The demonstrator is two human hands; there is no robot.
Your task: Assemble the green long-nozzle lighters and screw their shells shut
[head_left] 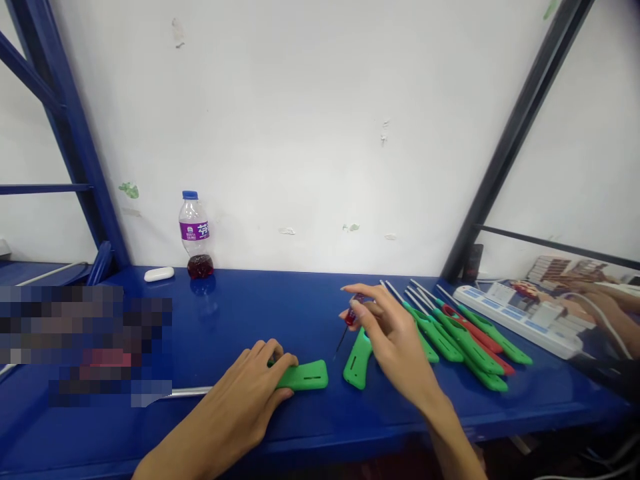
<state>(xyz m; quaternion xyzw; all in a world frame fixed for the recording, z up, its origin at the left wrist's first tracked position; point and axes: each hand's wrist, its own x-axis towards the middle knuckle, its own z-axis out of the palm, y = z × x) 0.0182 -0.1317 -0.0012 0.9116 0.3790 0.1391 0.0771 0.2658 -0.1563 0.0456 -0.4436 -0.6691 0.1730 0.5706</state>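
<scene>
My left hand is closed around the handle of a green long-neck lighter. The lighter lies sideways on the blue table, its metal tube running left and its slotted butt end showing to the right of my fingers. In my right hand I pinch a small screwdriver with a red handle. Its thin shaft slants down and left, between the held lighter and a second green lighter. That second lighter lies partly hidden behind my right hand.
Right of my right hand lie several green lighters and a red lighter. A white power strip is beyond them. At the back left stand a drink bottle and a white case. Blue posts frame the table.
</scene>
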